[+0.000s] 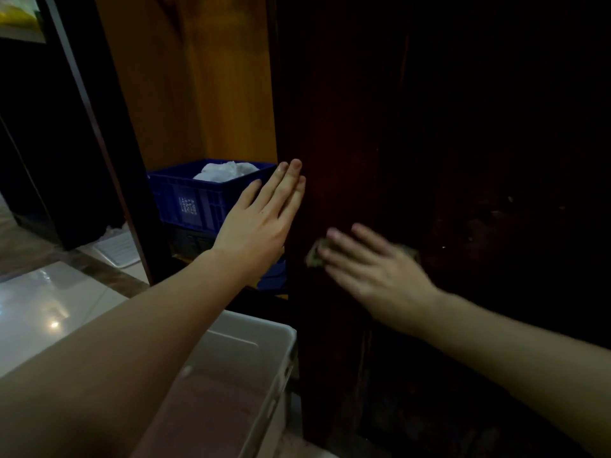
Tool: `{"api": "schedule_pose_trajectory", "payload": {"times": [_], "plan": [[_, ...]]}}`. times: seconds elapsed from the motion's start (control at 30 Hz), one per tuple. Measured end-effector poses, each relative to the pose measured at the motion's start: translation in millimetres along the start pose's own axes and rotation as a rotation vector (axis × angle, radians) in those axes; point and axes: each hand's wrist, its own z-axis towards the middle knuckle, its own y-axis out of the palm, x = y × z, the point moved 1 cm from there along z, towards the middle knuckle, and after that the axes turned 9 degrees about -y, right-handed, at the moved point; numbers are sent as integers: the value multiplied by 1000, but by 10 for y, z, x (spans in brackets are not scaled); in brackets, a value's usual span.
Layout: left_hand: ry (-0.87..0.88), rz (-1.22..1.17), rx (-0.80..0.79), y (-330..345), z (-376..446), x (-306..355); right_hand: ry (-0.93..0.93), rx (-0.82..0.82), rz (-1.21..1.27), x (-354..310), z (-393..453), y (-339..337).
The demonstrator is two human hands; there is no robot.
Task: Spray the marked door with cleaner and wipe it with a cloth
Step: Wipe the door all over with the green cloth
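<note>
wiping is the step we judge in hand: our right hand (pixel 370 269), blurred at centre frame, presses a cloth (pixel 315 256) flat against the dark door (pixel 380 127) with straight, spread fingers. our left hand (pixel 261 219) rests flat, fingers straight, on the door's left edge, steadying it. next we would carry the cloth across the unwiped panel (no spray bottle shows).

Both bare forearms reach forward from the bottom corners. The left hand (pixel 261 223) is flat, fingers straight and together, their tips pressed against the door's (pixel 363 127) left edge. The right hand (pixel 370 272), blurred, lies palm-down with fingers spread, pressing a cloth (pixel 314 256) against the door lower down.
</note>
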Motion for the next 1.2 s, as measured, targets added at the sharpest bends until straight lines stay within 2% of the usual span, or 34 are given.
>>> {"api": "schedule_pose_trajectory", "payload": {"times": [0.07, 0.17, 0.27, 0.37, 0.43, 0.5, 0.6, 0.7, 0.77, 0.9, 0.97, 1.2], "plan": [[-2, -8, 41, -16, 24, 2, 125, 104, -78, 390, 34, -266], [4, -19, 78, -62, 89, 9, 209, 119, -133, 574, 17, -382], [28, -23, 138, -109, 100, -24, 10, 40, -100, 139, -194, -64], [102, -2, 159, -193, 104, 5, -234, -180, -46, -164, -400, 157], [136, 12, 151, -266, 157, 76, -275, -183, -13, -88, -392, 107], [139, 10, 155, -315, 240, 118, -189, -115, -20, 190, -290, -105], [151, 8, 173, -367, 336, 87, 76, 73, -128, 839, -160, -588], [182, -32, 266, -494, 465, 93, 301, 159, -205, 1217, -188, -883], [141, -87, 318, -646, 591, 142, 295, 147, -202, 1126, -260, -829], [83, -166, 367, -877, 837, 216, 38, -36, -131, 755, -588, -601], [79, -195, 377, -969, 934, 232, 6, -41, -137, 864, -651, -692], [-27, -263, 444, -1305, 1250, 165, 415, 212, -246, 1796, -243, -1337]]}}
